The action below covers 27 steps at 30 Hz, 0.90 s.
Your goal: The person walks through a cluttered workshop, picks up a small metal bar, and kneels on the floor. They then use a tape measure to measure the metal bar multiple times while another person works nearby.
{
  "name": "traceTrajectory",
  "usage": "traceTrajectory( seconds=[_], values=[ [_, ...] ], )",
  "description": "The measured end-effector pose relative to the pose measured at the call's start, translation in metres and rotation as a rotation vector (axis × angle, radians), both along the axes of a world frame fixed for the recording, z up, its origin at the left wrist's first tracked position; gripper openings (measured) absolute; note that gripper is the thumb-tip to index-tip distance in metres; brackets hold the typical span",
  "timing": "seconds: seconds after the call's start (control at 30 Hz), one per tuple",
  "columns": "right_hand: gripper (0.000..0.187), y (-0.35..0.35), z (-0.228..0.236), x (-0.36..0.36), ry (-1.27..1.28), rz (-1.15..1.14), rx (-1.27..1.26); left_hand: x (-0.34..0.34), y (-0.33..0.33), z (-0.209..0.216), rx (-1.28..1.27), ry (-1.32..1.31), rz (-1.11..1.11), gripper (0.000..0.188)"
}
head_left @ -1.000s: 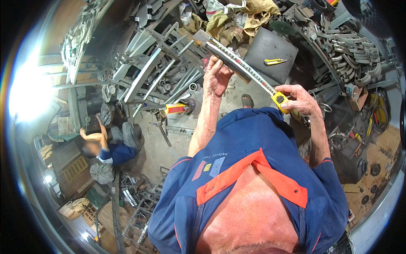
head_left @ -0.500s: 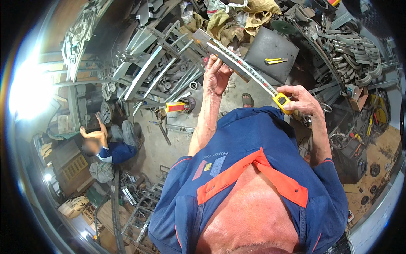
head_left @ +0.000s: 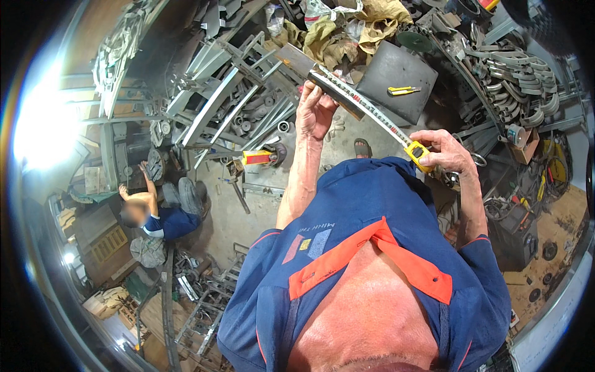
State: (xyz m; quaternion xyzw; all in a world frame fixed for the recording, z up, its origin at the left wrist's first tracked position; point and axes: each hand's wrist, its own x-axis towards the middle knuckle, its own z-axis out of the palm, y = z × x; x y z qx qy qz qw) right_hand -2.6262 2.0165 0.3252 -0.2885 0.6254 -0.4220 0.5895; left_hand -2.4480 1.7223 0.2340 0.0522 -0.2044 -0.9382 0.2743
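My left hand (head_left: 316, 113) is closed on a dark metal bar (head_left: 330, 91), thumb and fingers pinching it near its far-left end. Along the bar lies the pulled-out blade (head_left: 374, 113) of a tape measure, slanting down to the right. The yellow tape measure case (head_left: 418, 155) sits in my right hand (head_left: 444, 152), whose fingers wrap it from above. Past the bar's far end, a flat grey-brown metal piece (head_left: 294, 58) shows; whether it touches the bar I cannot tell.
A yellow utility knife (head_left: 404, 90) lies on a black flat-topped surface (head_left: 387, 71) ahead. Metal frames (head_left: 214, 111) pile up at the left, curved metal parts (head_left: 517, 87) at the right. A co-worker (head_left: 170, 214) crouches at the far left. A hammer (head_left: 238, 186) lies on the floor.
The bar, the tape blade and my right hand with the case have shifted slightly right and nearer. My left hand stays almost in place, still gripping.
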Motion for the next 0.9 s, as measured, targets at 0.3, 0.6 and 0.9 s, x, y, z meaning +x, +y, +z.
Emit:
traceTrajectory(
  seconds=[0.3, 0.6, 0.9],
  values=[
    [0.054, 0.0000, 0.0050, -0.0005, 0.048, 0.009, 0.030, 0.0025, 0.0028, 0.0018, -0.006, 0.004, 0.013, 0.036],
    [0.056, 0.0001, 0.0025, -0.0034, 0.051, 0.040, 0.002, 0.0022, 0.0037, -0.0008, 0.012, -0.020, 0.036, 0.038],
    [0.060, 0.0013, 0.0009, -0.0036, 0.014, 0.025, 0.033, 0.0026, 0.0031, -0.0065, 0.038, -0.032, 0.044, 0.038]
  ],
)
